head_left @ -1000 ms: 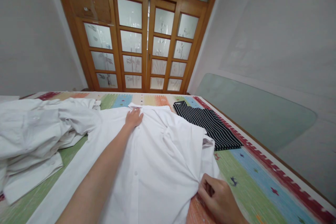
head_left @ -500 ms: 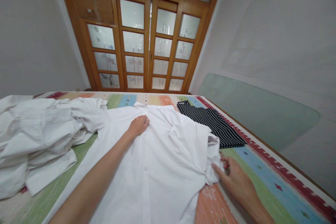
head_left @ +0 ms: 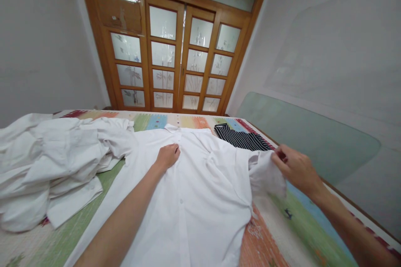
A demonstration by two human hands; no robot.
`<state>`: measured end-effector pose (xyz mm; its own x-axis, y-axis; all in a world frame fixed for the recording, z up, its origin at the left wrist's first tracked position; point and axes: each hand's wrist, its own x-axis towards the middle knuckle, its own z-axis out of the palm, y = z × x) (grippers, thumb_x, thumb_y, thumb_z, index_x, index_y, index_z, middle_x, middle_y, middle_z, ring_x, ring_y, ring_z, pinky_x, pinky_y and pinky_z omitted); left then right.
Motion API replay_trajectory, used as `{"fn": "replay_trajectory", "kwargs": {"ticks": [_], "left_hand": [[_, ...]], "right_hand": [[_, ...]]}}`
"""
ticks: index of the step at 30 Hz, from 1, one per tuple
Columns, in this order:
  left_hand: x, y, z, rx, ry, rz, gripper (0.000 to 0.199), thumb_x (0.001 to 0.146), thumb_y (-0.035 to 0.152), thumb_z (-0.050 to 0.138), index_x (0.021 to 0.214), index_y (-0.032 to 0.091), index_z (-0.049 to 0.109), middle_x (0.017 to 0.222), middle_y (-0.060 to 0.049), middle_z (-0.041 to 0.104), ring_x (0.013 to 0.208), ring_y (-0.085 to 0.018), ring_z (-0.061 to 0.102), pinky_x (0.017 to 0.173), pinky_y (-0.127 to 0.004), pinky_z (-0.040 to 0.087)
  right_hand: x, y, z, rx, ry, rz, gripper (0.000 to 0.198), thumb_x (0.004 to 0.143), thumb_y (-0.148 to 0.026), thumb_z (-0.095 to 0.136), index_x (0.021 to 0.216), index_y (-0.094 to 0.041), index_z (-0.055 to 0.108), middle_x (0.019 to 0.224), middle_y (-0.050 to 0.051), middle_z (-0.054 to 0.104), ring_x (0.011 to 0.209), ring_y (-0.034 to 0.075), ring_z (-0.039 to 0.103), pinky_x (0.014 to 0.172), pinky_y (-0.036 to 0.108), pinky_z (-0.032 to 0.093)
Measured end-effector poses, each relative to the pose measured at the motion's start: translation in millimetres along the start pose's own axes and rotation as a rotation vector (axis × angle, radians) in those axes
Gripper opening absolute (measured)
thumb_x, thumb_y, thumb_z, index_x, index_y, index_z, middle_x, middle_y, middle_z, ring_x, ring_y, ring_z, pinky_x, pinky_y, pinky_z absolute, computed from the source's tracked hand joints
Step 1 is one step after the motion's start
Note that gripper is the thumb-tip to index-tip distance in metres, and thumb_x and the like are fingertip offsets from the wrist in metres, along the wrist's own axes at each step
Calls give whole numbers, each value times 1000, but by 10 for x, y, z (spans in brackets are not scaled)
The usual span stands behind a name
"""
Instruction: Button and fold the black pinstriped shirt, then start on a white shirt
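Observation:
A white button-up shirt [head_left: 206,200] lies front side up, its collar at the far end and its button strip running towards me. My left hand [head_left: 169,155] rests on the upper front near the strip, fingers curled closed on the cloth. At the right, my right hand [head_left: 296,167] pinches the edge of the short sleeve [head_left: 266,171] and holds it out, lifted off the surface. The sleeve's lower part is blurred by motion.
A heap of white clothes [head_left: 62,162] lies at the left, touching the shirt. Black-and-white striped cloth [head_left: 241,137] lies behind the right sleeve. Beneath is a multicoloured patterned cover [head_left: 263,238]. A pale green panel [head_left: 300,133] stands along the right wall; wooden glazed doors [head_left: 180,58] are beyond.
My right hand has taken hold of the sleeve edge and moved up and to the right, drawing the crumpled sleeve outward. My left hand stays on the shirt front.

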<state>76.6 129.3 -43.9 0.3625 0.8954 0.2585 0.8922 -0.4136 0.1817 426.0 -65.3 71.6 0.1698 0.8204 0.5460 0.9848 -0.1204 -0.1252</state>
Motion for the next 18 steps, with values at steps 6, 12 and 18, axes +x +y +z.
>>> {"fn": "replay_trajectory", "kwargs": {"ticks": [6,12,18], "left_hand": [[-44,-22,18,-59,-16,7,22,93,23,42,101,23,63,109,-6,71,102,-21,65,83,-29,46],[-58,-15,11,-75,-16,-15,22,93,22,43,102,23,63,110,-6,70,101,-20,65,85,-29,46],[-46,-19,23,-83,0,-6,22,92,21,43,99,23,64,106,-6,72,99,-21,66,84,-29,46]], "right_hand": [[815,247,-128,-376,64,92,18,93,-28,45,90,-17,59,82,14,66,75,24,61,66,32,39],[1045,689,43,-339,149,276,38,97,-32,38,103,-9,66,88,22,67,78,27,64,64,34,39],[875,1095,454,-261,-81,339,25,81,-23,51,88,-9,71,89,24,66,75,27,61,62,36,39]]}}
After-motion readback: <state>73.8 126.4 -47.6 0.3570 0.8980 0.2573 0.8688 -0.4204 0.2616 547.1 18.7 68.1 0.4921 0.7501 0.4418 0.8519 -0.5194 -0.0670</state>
